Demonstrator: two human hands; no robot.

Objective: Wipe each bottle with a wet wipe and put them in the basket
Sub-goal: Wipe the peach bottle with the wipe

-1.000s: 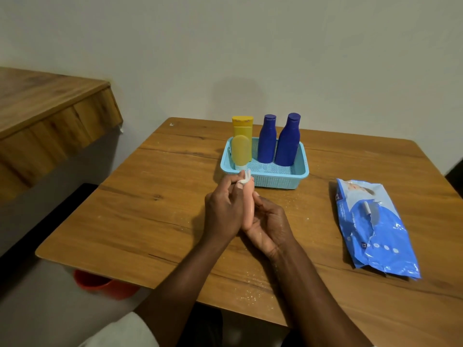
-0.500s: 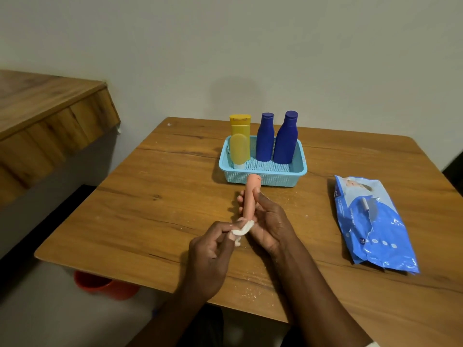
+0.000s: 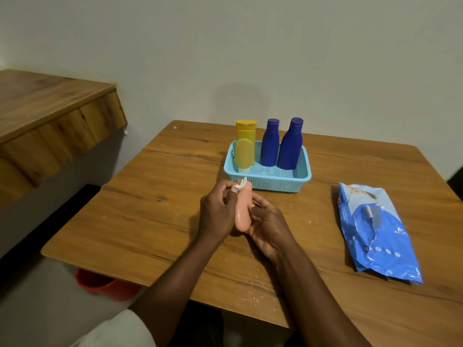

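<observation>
While four bottles are already standing in the basket [image 3: 267, 183] at the far side of the table [image 3: 155, 221], the right hand [image 3: 269, 227] is gripping the last, peach bottle [image 3: 243, 211] just near it, and the left hand [image 3: 217, 211] is pinching the wipe [image 3: 240, 185] against its top.

A plain home room; wooden table [image 3: 155, 196] against a bare wall [image 3: 250, 58]; wooden counter [image 3: 50, 116] beside it.

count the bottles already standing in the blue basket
4: a yellow bottle at the back left, a smaller yellow one in front of it, two blue bottles to their right. Nothing seems hidden in the basket.
</observation>
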